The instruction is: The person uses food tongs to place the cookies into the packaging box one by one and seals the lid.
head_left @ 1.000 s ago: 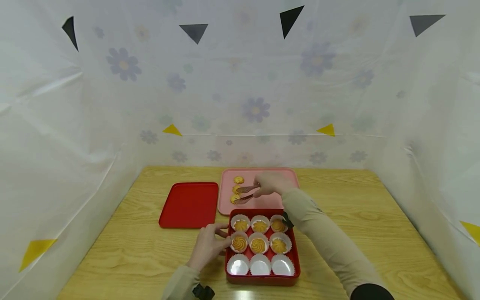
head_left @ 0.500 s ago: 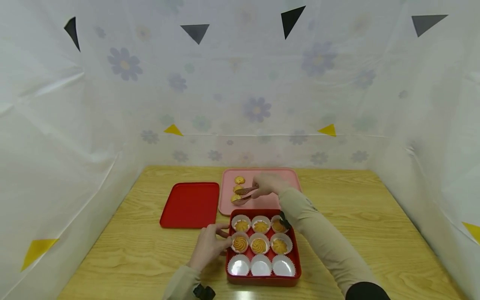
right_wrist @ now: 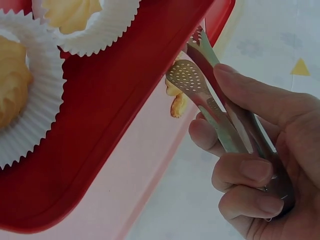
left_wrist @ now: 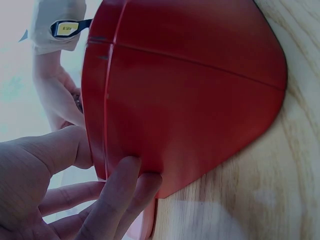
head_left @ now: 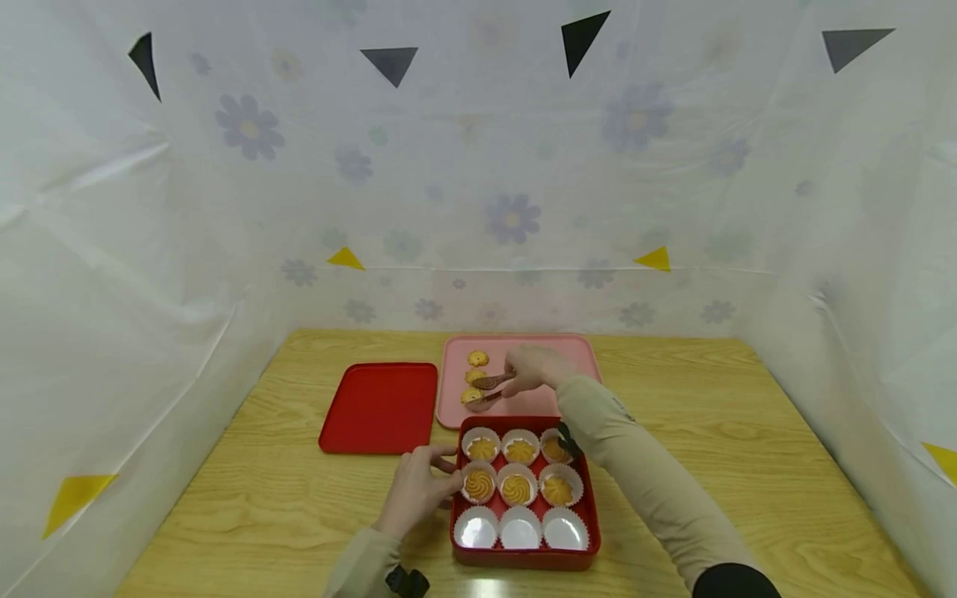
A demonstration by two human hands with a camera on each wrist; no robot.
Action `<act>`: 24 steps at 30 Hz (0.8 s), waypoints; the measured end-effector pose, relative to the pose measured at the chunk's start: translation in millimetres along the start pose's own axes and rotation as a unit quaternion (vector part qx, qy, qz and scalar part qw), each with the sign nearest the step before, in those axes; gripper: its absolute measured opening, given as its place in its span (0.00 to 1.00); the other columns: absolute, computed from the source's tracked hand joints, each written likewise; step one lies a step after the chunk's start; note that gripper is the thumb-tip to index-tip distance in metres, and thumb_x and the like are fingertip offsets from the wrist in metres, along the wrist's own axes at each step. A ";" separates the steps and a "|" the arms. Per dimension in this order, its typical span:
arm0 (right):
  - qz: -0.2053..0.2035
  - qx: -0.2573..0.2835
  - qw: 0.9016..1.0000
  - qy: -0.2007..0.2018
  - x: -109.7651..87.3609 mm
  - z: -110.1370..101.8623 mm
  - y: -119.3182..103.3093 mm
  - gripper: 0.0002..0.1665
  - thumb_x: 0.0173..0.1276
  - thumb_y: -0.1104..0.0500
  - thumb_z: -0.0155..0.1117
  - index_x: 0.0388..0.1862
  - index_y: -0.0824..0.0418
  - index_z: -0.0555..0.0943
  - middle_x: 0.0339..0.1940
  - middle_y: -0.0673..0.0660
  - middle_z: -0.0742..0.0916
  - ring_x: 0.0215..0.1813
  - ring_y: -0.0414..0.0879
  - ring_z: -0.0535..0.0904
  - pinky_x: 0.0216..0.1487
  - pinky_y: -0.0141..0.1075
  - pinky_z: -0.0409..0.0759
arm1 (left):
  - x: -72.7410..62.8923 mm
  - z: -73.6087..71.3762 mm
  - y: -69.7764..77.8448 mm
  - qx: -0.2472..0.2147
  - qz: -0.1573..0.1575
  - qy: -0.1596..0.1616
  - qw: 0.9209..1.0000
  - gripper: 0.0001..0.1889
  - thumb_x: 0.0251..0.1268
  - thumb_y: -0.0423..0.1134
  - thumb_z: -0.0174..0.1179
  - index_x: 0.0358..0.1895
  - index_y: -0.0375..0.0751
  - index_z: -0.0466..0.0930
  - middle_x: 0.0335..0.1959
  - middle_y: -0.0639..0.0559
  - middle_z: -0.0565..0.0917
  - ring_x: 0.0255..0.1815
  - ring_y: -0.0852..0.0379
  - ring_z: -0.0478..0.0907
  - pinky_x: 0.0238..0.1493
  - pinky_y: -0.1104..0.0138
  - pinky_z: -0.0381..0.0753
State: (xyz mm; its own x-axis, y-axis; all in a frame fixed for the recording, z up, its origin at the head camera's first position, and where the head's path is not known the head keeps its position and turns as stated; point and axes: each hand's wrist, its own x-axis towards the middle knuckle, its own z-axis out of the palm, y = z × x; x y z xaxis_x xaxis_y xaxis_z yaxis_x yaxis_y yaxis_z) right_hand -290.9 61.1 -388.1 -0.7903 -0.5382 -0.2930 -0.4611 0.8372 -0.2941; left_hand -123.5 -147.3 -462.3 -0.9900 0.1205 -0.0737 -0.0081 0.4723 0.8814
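Carefully, you steady the red box (head_left: 523, 559) with your left hand (head_left: 419, 486) at nine o'clock, thumb at the rim and fingers against the outer wall, pinching the side between them, as your right hand (head_left: 532, 367) reaches toward twelve. Its thumb and fingers curl around metal tongs (right_wrist: 225, 125) that stand spread over the pink tray (head_left: 523, 407). Seen from the box's centre, the far cookie (head_left: 478, 358), middle cookie (head_left: 475, 375) and near cookie (head_left: 470, 395) line up toward eleven, the last at the tongs' tips; whether metal touches it cannot be told. A red tray (head_left: 379, 409) lies at ten. Swirled cookies (head_left: 515, 491) fill two rows of the box; the bare paper cups (head_left: 520, 529) lie toward six. The likeliest mishap, it seems, is breakage: the near cookie looks brittle and could crumble under a hard squeeze, or drop if caught too shallowly. A sideways sweep of the upper tip could knock the middle cookie askew. Your wristband (head_left: 571, 443) hangs by the corner cup (head_left: 548, 436) at one o'clock, and a low drag of the arm might catch its frill. Your left thumb, sliding inward, could dent the nine o'clock cup (head_left: 478, 467).
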 end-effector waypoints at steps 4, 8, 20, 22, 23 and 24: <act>0.005 0.016 1.000 -0.004 2.0 1.1 -0.4 0.12 0.66 0.52 0.72 0.41 0.59 0.85 0.33 0.52 0.86 0.29 0.42 0.70 0.31 0.33 0.69 | -0.5 0.3 0.6 -0.006 -0.001 -0.003 1.000 0.23 0.58 0.31 0.67 0.59 0.27 0.80 0.39 0.34 0.88 0.26 0.51 0.88 0.23 0.64 0.88; 0.010 0.027 1.000 -0.004 3.1 2.1 -1.4 0.13 0.65 0.53 0.72 0.42 0.60 0.86 0.33 0.52 0.86 0.29 0.42 0.69 0.31 0.33 0.68 | -1.2 0.3 1.0 -0.005 -0.001 -0.002 1.000 0.23 0.58 0.31 0.68 0.58 0.27 0.80 0.39 0.35 0.88 0.26 0.51 0.88 0.24 0.65 0.88; 0.008 0.034 0.999 -0.004 4.2 2.6 -0.1 0.13 0.67 0.52 0.71 0.42 0.60 0.84 0.33 0.52 0.84 0.30 0.42 0.69 0.31 0.33 0.67 | 0.3 -0.1 1.3 0.004 -0.004 0.000 1.000 0.23 0.60 0.33 0.69 0.58 0.28 0.81 0.39 0.35 0.88 0.27 0.53 0.87 0.24 0.65 0.89; 0.009 0.029 1.000 -0.005 4.2 2.7 -0.4 0.13 0.67 0.52 0.71 0.43 0.59 0.85 0.33 0.51 0.84 0.30 0.42 0.69 0.32 0.33 0.68 | 0.1 -0.3 1.4 0.005 -0.006 -0.001 1.000 0.23 0.60 0.33 0.69 0.58 0.28 0.81 0.40 0.35 0.88 0.27 0.53 0.87 0.24 0.65 0.89; 0.009 0.028 1.000 -0.004 4.2 2.9 -0.2 0.13 0.67 0.52 0.71 0.43 0.59 0.85 0.34 0.52 0.85 0.30 0.42 0.70 0.31 0.33 0.69 | 0.2 -0.3 1.2 0.006 -0.006 -0.001 1.000 0.23 0.60 0.33 0.69 0.58 0.28 0.81 0.40 0.35 0.88 0.28 0.53 0.87 0.24 0.65 0.89; 0.008 0.025 1.000 -0.005 4.3 3.0 -0.2 0.13 0.67 0.52 0.71 0.43 0.59 0.85 0.34 0.52 0.85 0.30 0.42 0.70 0.31 0.33 0.69 | 0.1 -0.4 1.4 0.006 -0.006 -0.001 1.000 0.23 0.60 0.33 0.69 0.58 0.28 0.81 0.40 0.35 0.88 0.28 0.53 0.87 0.24 0.64 0.89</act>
State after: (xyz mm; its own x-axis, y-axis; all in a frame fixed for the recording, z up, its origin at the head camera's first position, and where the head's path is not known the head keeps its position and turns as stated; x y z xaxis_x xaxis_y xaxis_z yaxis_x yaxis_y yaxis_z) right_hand -293.0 58.3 -392.0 -0.7936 -0.5256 -0.3065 -0.4274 0.8401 -0.3339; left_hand -123.7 -147.0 -460.9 -0.9896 0.1159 -0.0856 -0.0188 0.4846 0.8745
